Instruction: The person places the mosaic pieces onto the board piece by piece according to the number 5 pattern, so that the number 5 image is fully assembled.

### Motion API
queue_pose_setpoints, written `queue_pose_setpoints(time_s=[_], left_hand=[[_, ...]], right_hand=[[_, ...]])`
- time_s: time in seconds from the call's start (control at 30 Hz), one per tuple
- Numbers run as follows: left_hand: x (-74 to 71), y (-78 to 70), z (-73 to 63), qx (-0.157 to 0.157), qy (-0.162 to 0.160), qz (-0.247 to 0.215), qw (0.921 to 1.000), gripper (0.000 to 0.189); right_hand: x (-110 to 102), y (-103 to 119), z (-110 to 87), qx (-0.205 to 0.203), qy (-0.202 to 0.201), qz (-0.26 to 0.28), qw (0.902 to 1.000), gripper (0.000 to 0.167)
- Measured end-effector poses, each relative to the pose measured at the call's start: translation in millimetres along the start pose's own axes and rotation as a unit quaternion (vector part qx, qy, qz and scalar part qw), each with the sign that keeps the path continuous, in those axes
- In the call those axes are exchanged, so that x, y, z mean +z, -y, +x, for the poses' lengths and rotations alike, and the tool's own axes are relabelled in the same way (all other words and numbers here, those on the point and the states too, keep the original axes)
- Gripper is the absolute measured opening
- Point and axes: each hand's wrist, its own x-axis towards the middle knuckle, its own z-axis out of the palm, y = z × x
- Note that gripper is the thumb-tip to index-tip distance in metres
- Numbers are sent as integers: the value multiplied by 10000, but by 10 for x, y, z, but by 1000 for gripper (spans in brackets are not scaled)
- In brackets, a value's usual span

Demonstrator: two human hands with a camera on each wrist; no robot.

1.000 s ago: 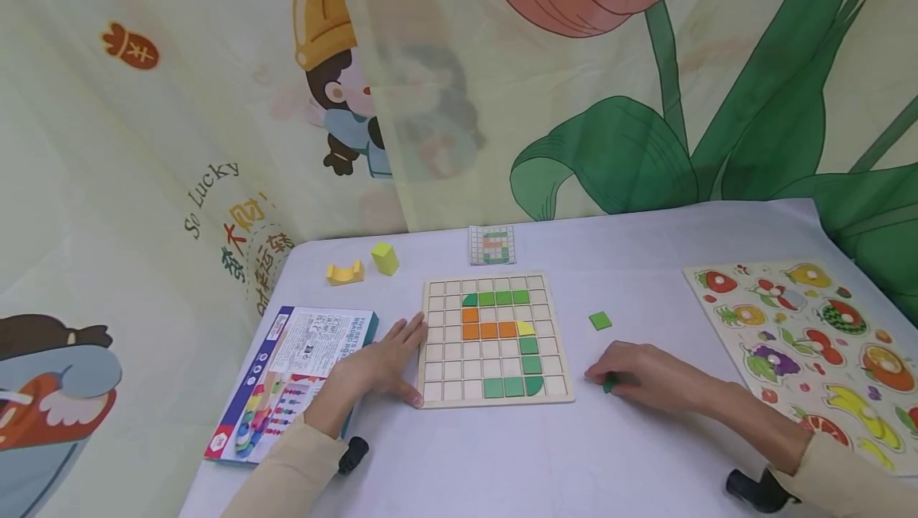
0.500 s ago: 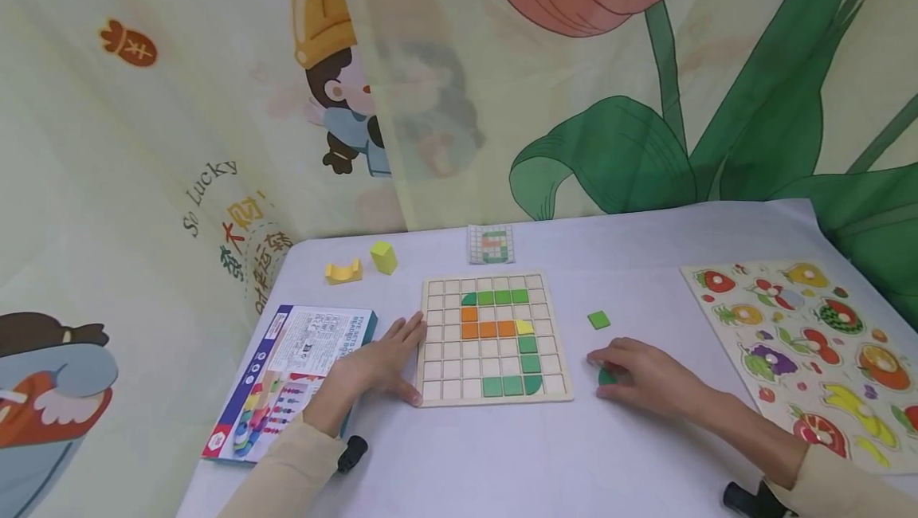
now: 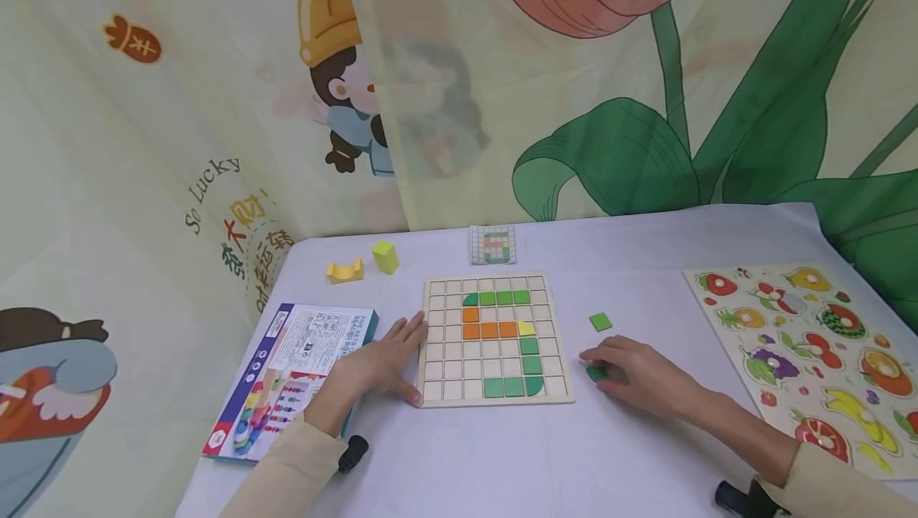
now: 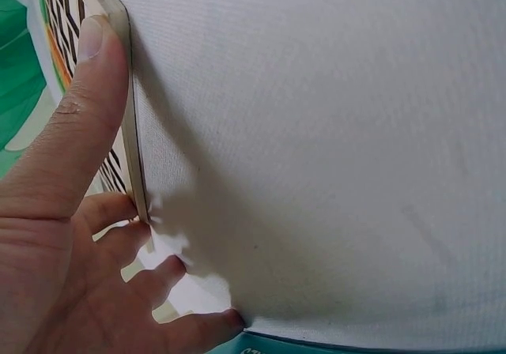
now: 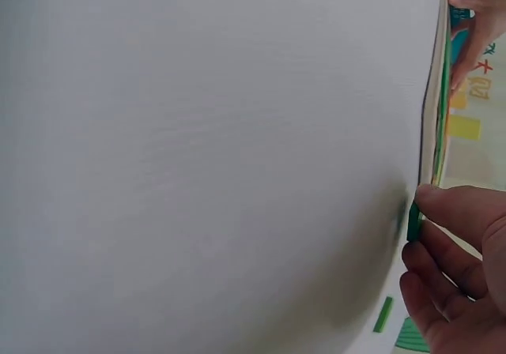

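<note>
A square wooden grid board [image 3: 453, 366] lies mid-table, with green, orange and yellow tiles set in its cells. My left hand [image 3: 376, 360] rests against its left side; in the left wrist view the thumb lies on the board's edge and the fingers are spread. To the right of the board, my right hand [image 3: 641, 376] pinches a dark green tile [image 3: 596, 374] between thumb and fingers. The right wrist view shows that green tile [image 5: 413, 222] edge-on, apart from the tabletop. A loose square green tile [image 3: 600, 321] lies just beyond the right hand.
Behind the board lies a small pattern card [image 3: 492, 245]. A yellow arch block [image 3: 346, 271] and a yellow-green block [image 3: 385, 257] stand at the back left. A flat box [image 3: 315, 335] lies left, partly under the left arm. A fruit picture board [image 3: 724, 319] lies right.
My right hand has shifted slightly left toward the board, and the green tile in its fingers shows more now. My left hand has stayed at the board's edge.
</note>
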Motion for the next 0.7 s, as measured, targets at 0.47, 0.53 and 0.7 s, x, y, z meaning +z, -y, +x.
queue_pose_setpoints(time_s=[0.47, 0.53, 0.7], left_hand=[[8, 2, -13, -64, 37, -65, 10000, 113], [6, 1, -11, -63, 26, -54, 10000, 112], [4, 3, -4, -88, 21, 34, 10000, 112]], right_hand=[[86, 580, 619, -657, 312, 963, 9927, 39], [144, 688, 699, -807, 365, 1026, 9908, 39], [305, 940, 817, -1154, 545, 1123, 9854, 37]])
